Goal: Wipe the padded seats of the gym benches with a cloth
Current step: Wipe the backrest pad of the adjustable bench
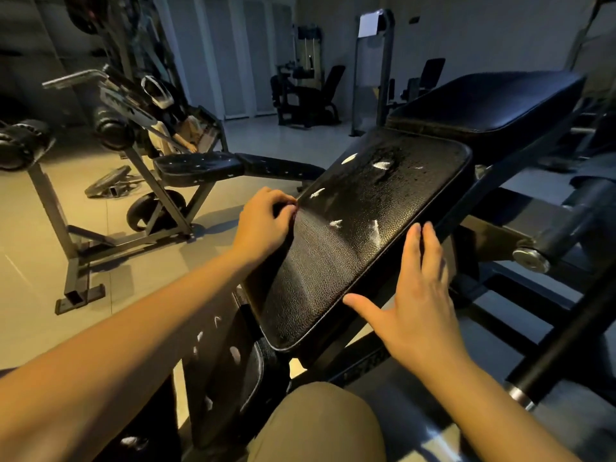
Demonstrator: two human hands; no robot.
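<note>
A black padded seat (pixel 353 248) tilts up in front of me, its leather torn in several spots where white filling shows. My left hand (pixel 263 221) is at the seat's left edge with its fingers curled onto the rim. My right hand (pixel 420 295) lies flat against the seat's right side, fingers straight and thumb spread. A second black pad (pixel 493 101) continues the bench beyond the seat. No cloth is plainly visible in either hand.
Another bench (pixel 200 166) with a worn black seat stands to the left, with a weight plate (pixel 110 186) on the tiled floor behind it. Gym machines (pixel 306 95) line the far wall. Metal frame bars (pixel 533 258) run on the right. My knee (pixel 320 425) is below the seat.
</note>
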